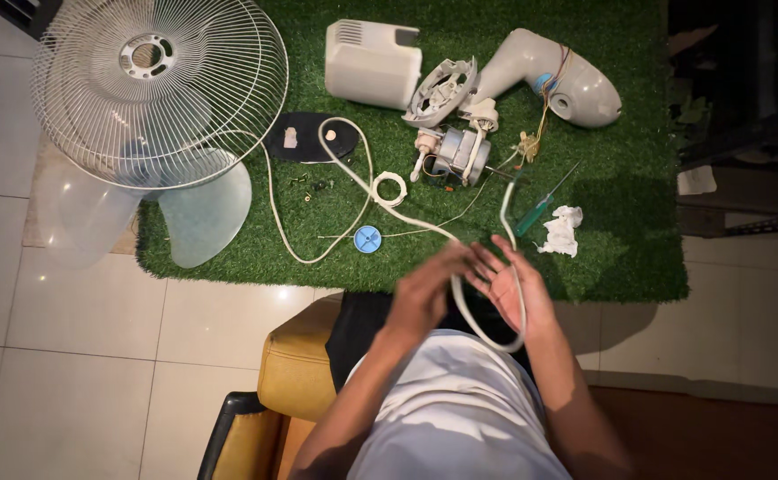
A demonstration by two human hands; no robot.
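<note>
My left hand [424,289] and my right hand [513,284] meet over my lap, both gripping a loop of white power cord [353,182] that hangs below them. The cord runs away from my hands across the green artificial turf mat [620,258] toward a dismantled fan motor [455,153]. A green-handled screwdriver [535,209] lies on the mat just beyond my right hand, next to a crumpled white tissue [562,229].
On the mat lie a white motor cover [371,62], a grey fan neck housing [549,76], a black oval plate [309,138], a blue round cap [367,238] and small screws. A wire fan guard [158,89] and clear blades [202,209] rest at left. I sit on a yellow stool [300,356].
</note>
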